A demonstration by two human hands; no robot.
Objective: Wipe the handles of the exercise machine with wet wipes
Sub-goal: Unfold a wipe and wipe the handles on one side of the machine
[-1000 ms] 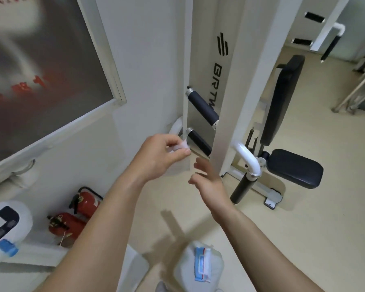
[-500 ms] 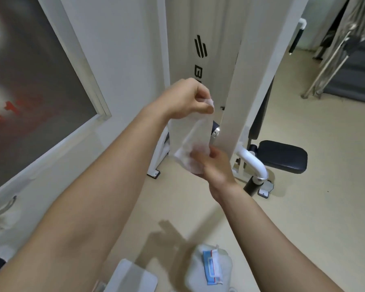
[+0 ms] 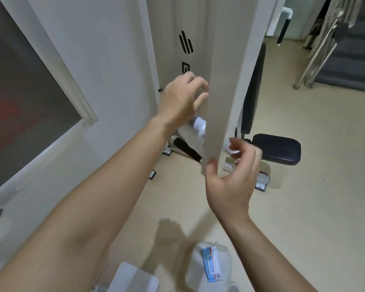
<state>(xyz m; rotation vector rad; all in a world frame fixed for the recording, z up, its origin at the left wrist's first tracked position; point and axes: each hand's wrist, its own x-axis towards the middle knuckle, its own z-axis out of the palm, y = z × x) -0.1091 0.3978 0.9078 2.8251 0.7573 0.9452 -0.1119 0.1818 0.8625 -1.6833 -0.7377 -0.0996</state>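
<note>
White steel upright of the exercise machine (image 3: 226, 81) fills centre frame. Your left hand (image 3: 182, 100) is spread at its left edge. Your right hand (image 3: 232, 178) is loosely curled near its foot, holding nothing. 1 black foam handle (image 3: 187, 149) shows lower left. The white wet wipe (image 3: 199, 125) sits just under your left hand; contact: cannot tell.

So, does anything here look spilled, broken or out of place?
Nothing stands out. The machine looks intact, the floor shows no spill, and the wipes pack looks whole.
</note>
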